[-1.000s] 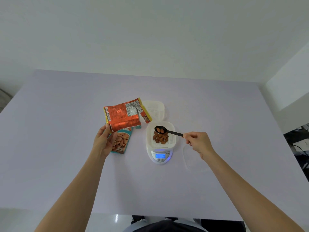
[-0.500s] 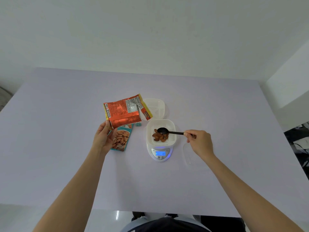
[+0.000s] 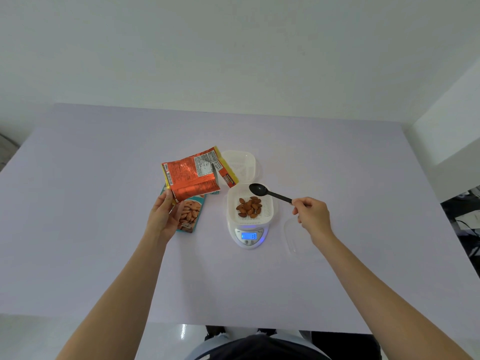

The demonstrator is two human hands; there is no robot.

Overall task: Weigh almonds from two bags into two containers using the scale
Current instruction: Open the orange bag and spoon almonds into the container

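Right hand (image 3: 311,216) pinches spoon (image 3: 259,190) handle, bowl empty over container (image 3: 268,209) on scale (image 3: 248,236); left hand (image 3: 162,219) grips orange bag (image 3: 192,178) alongside. Mid first weighing; next likely: dip spoon into bag.

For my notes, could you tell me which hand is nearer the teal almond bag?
Left. The left hand, gripping the orange bag, overlaps the left edge of the teal bag; the right hand holds the spoon beyond the scale.
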